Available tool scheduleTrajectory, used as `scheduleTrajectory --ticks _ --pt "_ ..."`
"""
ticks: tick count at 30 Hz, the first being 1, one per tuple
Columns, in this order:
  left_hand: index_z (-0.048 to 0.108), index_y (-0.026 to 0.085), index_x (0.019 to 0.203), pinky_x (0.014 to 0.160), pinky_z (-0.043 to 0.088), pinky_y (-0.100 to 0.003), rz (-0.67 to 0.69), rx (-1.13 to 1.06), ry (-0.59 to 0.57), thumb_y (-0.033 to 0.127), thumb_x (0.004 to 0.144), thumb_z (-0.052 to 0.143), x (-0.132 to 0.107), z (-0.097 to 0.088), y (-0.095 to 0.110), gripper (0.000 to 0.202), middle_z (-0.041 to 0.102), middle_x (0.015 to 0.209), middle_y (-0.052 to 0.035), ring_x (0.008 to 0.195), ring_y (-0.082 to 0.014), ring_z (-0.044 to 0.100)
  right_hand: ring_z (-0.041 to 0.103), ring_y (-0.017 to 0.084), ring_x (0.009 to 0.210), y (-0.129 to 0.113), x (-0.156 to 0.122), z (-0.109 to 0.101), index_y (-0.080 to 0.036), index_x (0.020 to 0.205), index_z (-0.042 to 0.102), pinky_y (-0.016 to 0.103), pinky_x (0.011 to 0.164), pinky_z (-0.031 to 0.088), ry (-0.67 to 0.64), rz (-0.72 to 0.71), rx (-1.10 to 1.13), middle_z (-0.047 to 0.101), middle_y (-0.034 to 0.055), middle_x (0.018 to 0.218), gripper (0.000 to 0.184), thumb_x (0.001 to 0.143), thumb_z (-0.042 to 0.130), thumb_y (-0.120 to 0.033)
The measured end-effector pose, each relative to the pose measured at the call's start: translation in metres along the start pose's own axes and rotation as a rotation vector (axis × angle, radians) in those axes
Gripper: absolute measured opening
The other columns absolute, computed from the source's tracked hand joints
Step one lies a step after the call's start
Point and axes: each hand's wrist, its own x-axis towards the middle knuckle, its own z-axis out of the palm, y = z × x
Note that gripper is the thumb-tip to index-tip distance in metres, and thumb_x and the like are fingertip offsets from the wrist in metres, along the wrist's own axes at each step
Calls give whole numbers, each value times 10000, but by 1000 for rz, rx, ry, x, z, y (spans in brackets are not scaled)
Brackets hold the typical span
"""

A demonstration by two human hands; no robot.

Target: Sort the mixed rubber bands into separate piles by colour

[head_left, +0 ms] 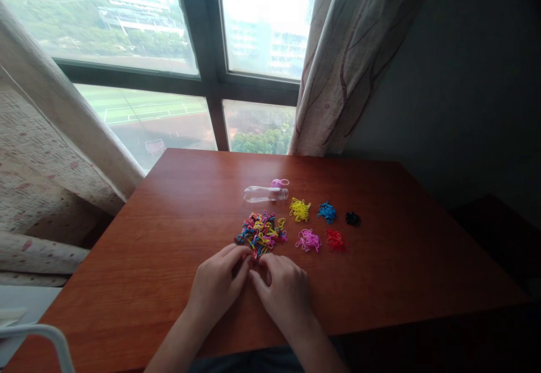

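Observation:
At the near edge of a mixed pile of small coloured rubber bands [262,229], my two hands meet with curled fingers. My left hand [220,280] is closed, its thumb and forefinger pinched at a reddish rubber band [255,255]. Close beside it, my right hand [287,285] is bent inward, its fingertips at the same reddish band. The fingertips partly hide what is between them. To the right lie sorted heaps: yellow bands [300,209], blue bands [327,212], black bands [352,218], pink bands [309,240] and red bands [336,240].
A clear plastic bottle [265,194] lies on its side behind the pile, with a pink cap with a loop [279,182] next to its neck. The brown wooden table [169,221] reaches to a window with curtains [338,63]. A pale curved bar [42,331] stands at the lower left.

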Motion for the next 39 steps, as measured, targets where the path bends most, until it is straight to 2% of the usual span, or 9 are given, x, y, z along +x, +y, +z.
scheduleTrajectory --ticks 3,10,22,29,34,39 --pt "656 238 951 718 499 -260 -13 -11 18 246 921 502 -1 0 -1 158 719 911 -15 805 -169 675 608 180 679 -2 1 3 -251 821 609 280 595 293 13 39 -7 666 -22 736 154 811 759 -283" --pt "657 240 953 711 489 -260 -9 5 12 258 923 505 0 0 -1 157 716 916 -13 808 -170 672 612 165 696 -2 0 2 -242 810 599 272 615 289 21 20 -16 661 -20 737 117 860 637 -144" --pt "656 250 967 711 486 -274 -17 18 -5 269 924 509 0 1 -1 154 715 939 -5 824 -179 674 610 158 686 -3 0 2 -240 813 595 268 614 278 36 67 -19 666 -30 735 101 861 671 -193" --pt "657 246 947 708 479 -272 -14 24 -9 270 927 505 0 0 -1 155 711 921 -5 814 -174 672 620 158 693 -4 -1 2 -239 808 589 271 612 284 47 66 -46 665 -32 733 119 869 640 -150" --pt "657 253 958 706 477 -265 -12 21 -4 267 923 510 0 0 0 151 716 937 -2 824 -171 677 627 170 699 -3 -2 2 -239 890 618 268 612 307 58 43 -56 666 -27 740 81 862 664 -179" --pt "656 252 961 715 484 -269 -5 33 -6 267 922 510 0 0 -1 152 718 950 -4 826 -175 679 630 182 739 -2 -2 6 -252 992 640 272 644 337 66 -45 -76 687 -6 816 138 891 611 -162"
